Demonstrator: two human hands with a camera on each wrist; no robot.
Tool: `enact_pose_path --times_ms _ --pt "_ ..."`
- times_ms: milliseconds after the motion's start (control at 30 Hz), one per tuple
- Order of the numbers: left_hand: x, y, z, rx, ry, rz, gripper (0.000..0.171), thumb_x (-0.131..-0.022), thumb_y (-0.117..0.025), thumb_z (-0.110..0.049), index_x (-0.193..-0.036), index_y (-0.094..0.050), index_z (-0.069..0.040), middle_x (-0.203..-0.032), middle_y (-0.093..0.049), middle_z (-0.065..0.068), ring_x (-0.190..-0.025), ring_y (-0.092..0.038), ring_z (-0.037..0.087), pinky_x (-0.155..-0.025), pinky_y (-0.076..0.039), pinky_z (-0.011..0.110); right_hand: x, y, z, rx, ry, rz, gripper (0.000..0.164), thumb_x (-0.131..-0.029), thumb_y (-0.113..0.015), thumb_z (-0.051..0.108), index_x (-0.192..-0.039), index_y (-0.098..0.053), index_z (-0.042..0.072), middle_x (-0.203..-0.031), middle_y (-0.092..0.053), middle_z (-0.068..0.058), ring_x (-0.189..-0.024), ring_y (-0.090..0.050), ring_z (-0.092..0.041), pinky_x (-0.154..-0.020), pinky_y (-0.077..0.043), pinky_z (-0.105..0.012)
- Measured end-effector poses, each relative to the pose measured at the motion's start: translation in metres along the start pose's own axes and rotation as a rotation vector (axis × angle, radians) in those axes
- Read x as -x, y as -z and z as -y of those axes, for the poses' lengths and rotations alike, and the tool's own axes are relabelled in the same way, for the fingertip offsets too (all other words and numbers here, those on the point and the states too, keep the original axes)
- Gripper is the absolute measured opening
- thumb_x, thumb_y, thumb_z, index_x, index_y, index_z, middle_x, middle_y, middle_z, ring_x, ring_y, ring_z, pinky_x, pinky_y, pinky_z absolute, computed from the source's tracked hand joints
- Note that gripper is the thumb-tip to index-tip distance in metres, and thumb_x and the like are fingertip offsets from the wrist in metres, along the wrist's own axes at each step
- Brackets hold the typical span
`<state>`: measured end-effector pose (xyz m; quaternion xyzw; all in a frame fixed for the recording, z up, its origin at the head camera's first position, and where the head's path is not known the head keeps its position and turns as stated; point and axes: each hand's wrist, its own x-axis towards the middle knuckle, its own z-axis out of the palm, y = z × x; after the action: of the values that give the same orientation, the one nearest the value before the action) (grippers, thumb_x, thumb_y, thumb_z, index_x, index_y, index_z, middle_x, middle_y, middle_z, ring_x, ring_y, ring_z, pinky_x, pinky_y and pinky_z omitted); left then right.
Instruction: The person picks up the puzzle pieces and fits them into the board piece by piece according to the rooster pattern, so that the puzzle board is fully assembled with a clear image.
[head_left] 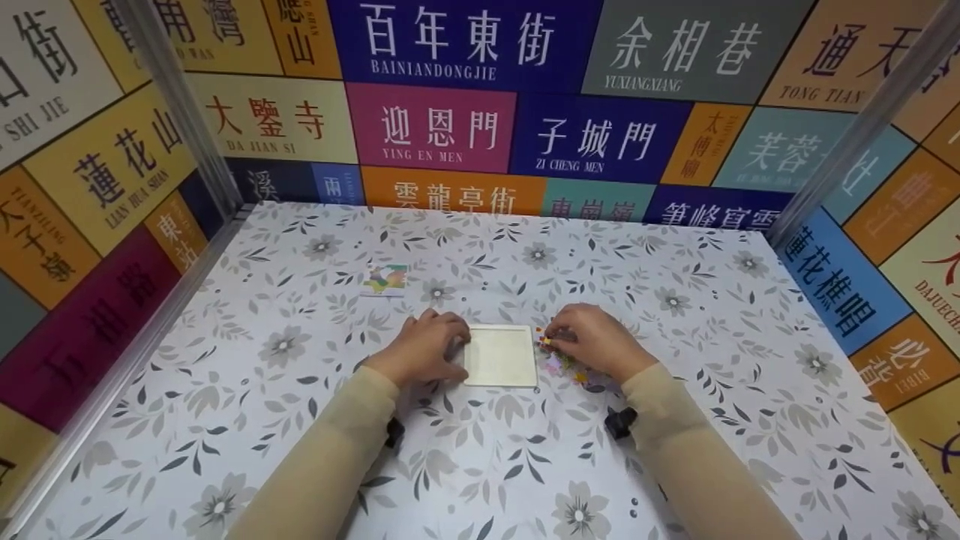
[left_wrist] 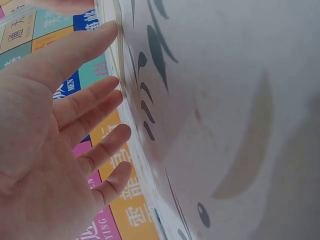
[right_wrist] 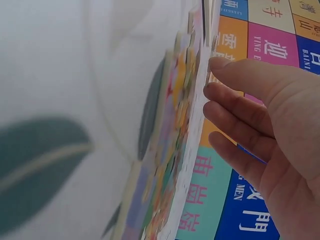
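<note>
Pinching at a small yellow-and-red jigsaw piece, the thumb and forefinger of a person's right hand come together just beside the right edge of a shallow cream tray. Whether that piece is free of its neighbours cannot be told, as the fingertips hide part of it. On the tray's left edge, the left hand clasps nothing: its thumb touches near the closer corner and its fingers reach toward the farther one, loosely bent and spread in the left wrist view.

To the right of the tray, partly under the right hand, lies a loose pile of jigsaw pieces in pink, yellow, green and red, some overlapping. Picking well here would likely mean taking one piece by its rim, lifting it straight up so that the rest stay put, and checking which side carries the print. A light, level touch from the left hand should stop the tray sliding without tipping it.

Beyond the tray and to its left, a colourful square card lies flat. Beneath everything spreads a white tabletop printed with grey leaves and flowers; behind the tray rises a wall of bright place-name panels
</note>
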<state>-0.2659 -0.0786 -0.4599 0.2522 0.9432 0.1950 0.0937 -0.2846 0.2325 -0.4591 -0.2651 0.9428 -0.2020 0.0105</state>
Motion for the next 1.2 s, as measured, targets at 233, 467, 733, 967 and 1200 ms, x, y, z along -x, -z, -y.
enact_pose_path --times_ms 233,467,733,967,1200 --pt "0.005 -0.002 0.002 -0.014 0.004 -0.013 0.055 -0.081 -0.088 -0.037 -0.127 -0.070 -0.012 -0.141 -0.061 0.003 -0.124 -0.052 0.029 -0.104 -0.041 0.058 -0.008 -0.007 0.015 0.008 0.038 0.002 0.011 -0.094 -0.076 0.015 -0.103 -0.082 0.015 -0.103 -0.075 0.000 -0.099 -0.069 -0.019 -0.090 -0.057 -0.040" --pt "0.005 -0.001 0.001 0.005 0.029 -0.001 0.056 -0.081 -0.088 -0.036 -0.128 -0.070 -0.013 -0.141 -0.061 0.001 -0.126 -0.051 0.027 -0.109 -0.039 0.056 -0.015 -0.013 0.027 0.029 0.062 0.014 0.011 -0.094 -0.077 0.017 -0.103 -0.082 0.016 -0.102 -0.074 0.002 -0.097 -0.068 -0.017 -0.088 -0.058 -0.037" --pt "0.003 0.000 -0.001 0.008 0.018 -0.001 0.055 -0.080 -0.089 -0.035 -0.126 -0.071 -0.012 -0.139 -0.063 0.002 -0.125 -0.051 0.028 -0.106 -0.040 0.053 -0.021 -0.020 0.039 0.072 0.083 0.030 0.011 -0.094 -0.077 0.017 -0.104 -0.082 0.017 -0.103 -0.073 0.002 -0.100 -0.067 -0.018 -0.089 -0.057 -0.039" --pt "0.001 0.002 -0.002 0.011 0.013 0.003 0.054 -0.080 -0.089 -0.035 -0.125 -0.072 -0.012 -0.138 -0.063 0.002 -0.126 -0.051 0.029 -0.108 -0.040 0.054 -0.027 -0.024 0.043 0.019 0.121 0.018 0.011 -0.091 -0.077 0.014 -0.101 -0.082 0.015 -0.101 -0.073 0.001 -0.099 -0.067 -0.020 -0.091 -0.056 -0.040" --pt "0.000 0.003 -0.002 0.016 -0.018 -0.016 0.054 -0.079 -0.089 -0.034 -0.125 -0.072 -0.011 -0.137 -0.063 0.004 -0.124 -0.052 0.032 -0.105 -0.041 0.057 -0.033 -0.028 0.046 0.027 0.177 0.007 0.011 -0.090 -0.076 0.012 -0.099 -0.082 0.014 -0.100 -0.073 -0.001 -0.094 -0.067 -0.020 -0.086 -0.056 -0.038"
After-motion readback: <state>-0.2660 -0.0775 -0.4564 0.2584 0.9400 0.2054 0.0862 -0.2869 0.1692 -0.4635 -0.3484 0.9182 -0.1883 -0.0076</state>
